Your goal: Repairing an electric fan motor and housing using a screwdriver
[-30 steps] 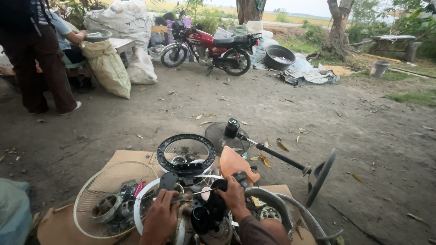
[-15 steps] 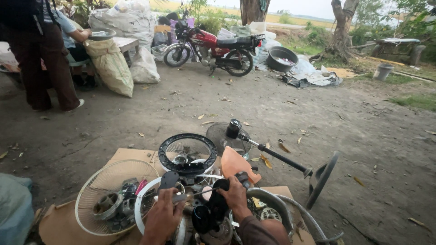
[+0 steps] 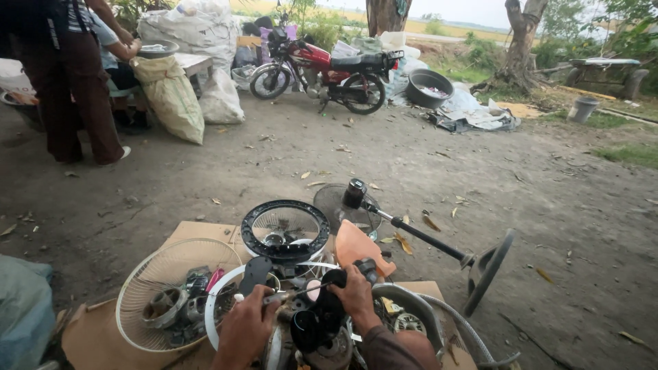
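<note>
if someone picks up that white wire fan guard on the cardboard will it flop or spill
The white wire fan guard is thin open wire, so probably light and slightly springy. It lies dished side up holding loose metal parts, so tilting it would likely send them sliding out.

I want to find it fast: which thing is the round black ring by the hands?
Start at the cardboard sheet on the dirt. The black ring lies just beyond the person's left hand and right hand. Unlike the white wire fan guard beside it, it is thick, dark and smaller.
</note>
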